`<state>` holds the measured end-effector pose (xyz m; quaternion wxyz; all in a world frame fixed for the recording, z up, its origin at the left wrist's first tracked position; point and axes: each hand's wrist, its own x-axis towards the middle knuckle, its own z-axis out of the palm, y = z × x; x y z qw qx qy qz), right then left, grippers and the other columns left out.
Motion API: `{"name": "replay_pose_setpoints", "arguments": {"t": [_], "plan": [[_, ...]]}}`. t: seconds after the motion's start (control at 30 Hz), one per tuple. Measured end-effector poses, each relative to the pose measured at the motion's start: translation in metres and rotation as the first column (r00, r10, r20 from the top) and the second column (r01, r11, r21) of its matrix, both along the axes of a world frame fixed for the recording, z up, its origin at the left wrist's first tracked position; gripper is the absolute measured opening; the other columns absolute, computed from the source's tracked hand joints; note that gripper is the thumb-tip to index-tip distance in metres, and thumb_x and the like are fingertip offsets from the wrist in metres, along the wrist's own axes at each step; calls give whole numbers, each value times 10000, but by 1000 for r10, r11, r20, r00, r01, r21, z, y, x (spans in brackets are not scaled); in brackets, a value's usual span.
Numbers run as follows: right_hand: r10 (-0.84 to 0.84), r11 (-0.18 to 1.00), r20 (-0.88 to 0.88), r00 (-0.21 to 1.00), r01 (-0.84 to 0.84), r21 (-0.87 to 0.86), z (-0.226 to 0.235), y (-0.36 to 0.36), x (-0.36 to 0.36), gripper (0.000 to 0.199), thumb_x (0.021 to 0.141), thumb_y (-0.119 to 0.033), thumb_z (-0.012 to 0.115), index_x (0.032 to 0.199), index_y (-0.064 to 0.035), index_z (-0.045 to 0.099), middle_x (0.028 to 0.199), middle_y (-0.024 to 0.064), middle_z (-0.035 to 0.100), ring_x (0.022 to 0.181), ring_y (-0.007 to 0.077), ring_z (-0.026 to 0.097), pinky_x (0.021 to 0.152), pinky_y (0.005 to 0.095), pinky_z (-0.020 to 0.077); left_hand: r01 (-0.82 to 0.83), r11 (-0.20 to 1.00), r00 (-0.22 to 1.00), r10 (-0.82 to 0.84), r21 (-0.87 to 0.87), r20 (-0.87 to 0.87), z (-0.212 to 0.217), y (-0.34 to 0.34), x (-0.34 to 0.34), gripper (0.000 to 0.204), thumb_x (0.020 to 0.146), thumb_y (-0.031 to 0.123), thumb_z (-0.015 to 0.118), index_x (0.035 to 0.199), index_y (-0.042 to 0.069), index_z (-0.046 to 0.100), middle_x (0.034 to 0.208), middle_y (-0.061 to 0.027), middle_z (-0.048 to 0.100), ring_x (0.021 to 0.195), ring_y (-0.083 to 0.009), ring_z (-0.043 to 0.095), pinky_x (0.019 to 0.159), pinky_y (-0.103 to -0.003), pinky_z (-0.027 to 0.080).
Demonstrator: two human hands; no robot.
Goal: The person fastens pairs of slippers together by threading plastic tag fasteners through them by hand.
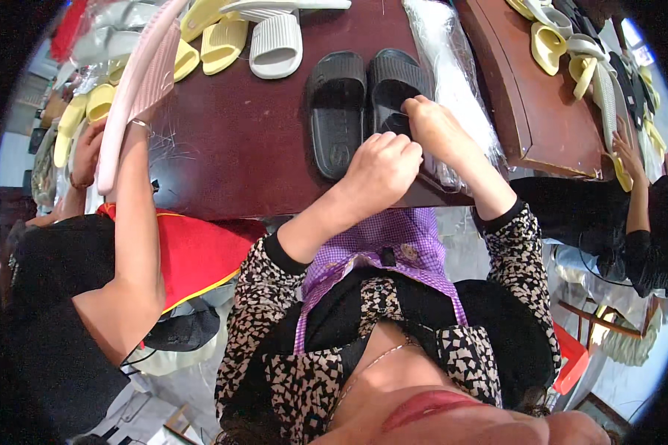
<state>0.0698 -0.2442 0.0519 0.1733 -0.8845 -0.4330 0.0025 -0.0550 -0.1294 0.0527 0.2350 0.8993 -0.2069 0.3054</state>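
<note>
Two black slide sandals lie side by side on the dark red table in front of me, toes toward its near edge or away I cannot tell. The left slide is untouched. Over the heel half of the right slide is my left hand, closed in a fist with its fingers turned under. My right hand bends over the same slide's right side, its fingers pinched together by the strap's edge. Whatever is between the fingers of either hand is hidden.
Clear plastic bags lie right of the slides. Grey slides and yellow slides sit farther back on the table. At left, a co-worker's arm reaches beside a pink slide. Another person's hand is at right.
</note>
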Motion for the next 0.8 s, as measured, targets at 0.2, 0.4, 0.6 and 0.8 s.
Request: {"name": "replay_pose_setpoints", "arguments": {"t": [0.2, 0.4, 0.6, 0.8], "plan": [[61, 985, -7, 998, -59, 161, -6, 6, 7, 237, 796, 20, 506, 1020, 26, 584, 916, 222, 614, 845, 409, 599, 736, 433, 497, -105, 994, 994, 104, -37, -14, -20, 30, 20, 89, 779, 109, 588, 752, 51, 525, 704, -104, 551, 696, -283, 566, 649, -392, 458], [189, 949, -68, 980, -165, 268, 22, -5, 19, 235, 814, 6, 540, 1045, 14, 588, 866, 183, 641, 804, 344, 636, 709, 377, 511, -284, 958, 952, 274, -52, -138, -36, 45, 35, 100, 819, 125, 582, 804, 31, 551, 723, -141, 590, 719, -323, 594, 656, -427, 478], [-30, 990, -279, 960, 68, 127, 36, -17, 98, 188, 858, -71, 523, 1011, -6, 610, 767, 66, 624, 677, 124, 594, 590, 270, 489, -292, 956, 946, 289, -2, -148, -32, 45, 49, 110, 829, 128, 572, 796, 30, 536, 720, -142, 592, 718, -325, 598, 657, -431, 483], [-135, 987, -426, 895, 158, 18, 15, 5, 125, 240, 856, -129, 519, 1048, -37, 628, 784, 97, 642, 688, 169, 611, 616, 295, 494, -295, 955, 947, 298, 36, -119, -33, 48, 54, 106, 818, 132, 582, 795, 38, 537, 750, -139, 585, 745, -322, 588, 671, -430, 476]]}}
